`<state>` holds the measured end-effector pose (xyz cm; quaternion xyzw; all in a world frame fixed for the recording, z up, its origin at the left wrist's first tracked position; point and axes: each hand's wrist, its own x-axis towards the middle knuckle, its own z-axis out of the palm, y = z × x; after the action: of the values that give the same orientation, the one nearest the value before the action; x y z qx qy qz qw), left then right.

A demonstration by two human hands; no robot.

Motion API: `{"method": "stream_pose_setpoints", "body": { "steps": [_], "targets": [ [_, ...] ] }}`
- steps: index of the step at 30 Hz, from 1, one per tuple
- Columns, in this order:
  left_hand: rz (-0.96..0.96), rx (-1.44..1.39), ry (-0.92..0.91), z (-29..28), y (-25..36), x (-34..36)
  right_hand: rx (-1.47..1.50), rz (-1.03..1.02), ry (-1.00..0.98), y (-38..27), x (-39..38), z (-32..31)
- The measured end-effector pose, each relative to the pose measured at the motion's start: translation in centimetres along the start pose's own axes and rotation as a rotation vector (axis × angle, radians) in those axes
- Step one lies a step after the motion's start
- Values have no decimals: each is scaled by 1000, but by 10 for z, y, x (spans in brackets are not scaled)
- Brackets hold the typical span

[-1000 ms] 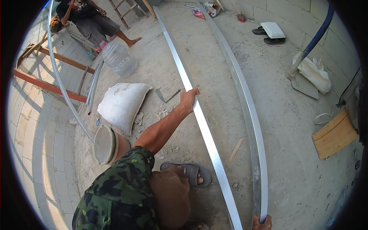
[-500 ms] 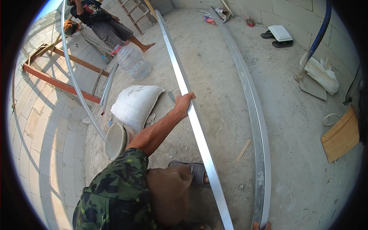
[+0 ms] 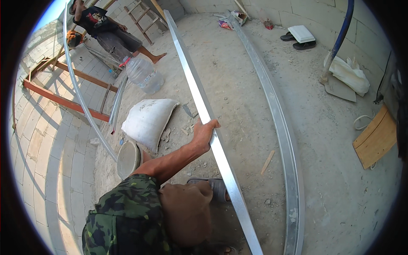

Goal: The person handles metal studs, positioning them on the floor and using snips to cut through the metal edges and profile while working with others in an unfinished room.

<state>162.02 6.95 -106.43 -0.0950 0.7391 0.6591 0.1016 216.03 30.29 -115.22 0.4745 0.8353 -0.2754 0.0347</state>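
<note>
My left hand [image 3: 204, 135] is closed around a long shiny metal bar [image 3: 231, 182] that runs diagonally from the lower middle toward the back. A second, duller metal channel [image 3: 276, 114] lies on the floor to its right, curved by the lens. My right hand is out of view. My sandaled foot [image 3: 219, 190] is beside the held bar, behind my bent knee [image 3: 185, 204].
A white sack [image 3: 146, 121], bucket [image 3: 127, 159] and water jug [image 3: 146, 76] are left. Another person [image 3: 102, 29] stands behind them near a ladder [image 3: 140, 23] and timber frame [image 3: 63, 97]. A shovel [image 3: 338, 89] and wooden board [image 3: 374, 138] are right.
My left hand has shifted slightly down and left along with the held bar. My right hand, earlier on the right channel's near end, has left view, and that channel now shows its broader face.
</note>
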Motion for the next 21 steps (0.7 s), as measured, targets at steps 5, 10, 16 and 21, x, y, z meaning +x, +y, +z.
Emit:
{"method": "stream_pose_setpoints", "body": {
  "steps": [5,10,16,21],
  "targets": [
    [-25,-4,43,-9,15,-20,16,0,27,4,-10,1],
    [12,-11,6,-17,45,-32,75,60,-44,-7,-23,-2],
    [62,50,-3,-22,64,-41,51,80,-80,-4,-24,17],
    [80,62,28,-42,78,-56,51,91,-97,-1,-29,24]
  ]
}}
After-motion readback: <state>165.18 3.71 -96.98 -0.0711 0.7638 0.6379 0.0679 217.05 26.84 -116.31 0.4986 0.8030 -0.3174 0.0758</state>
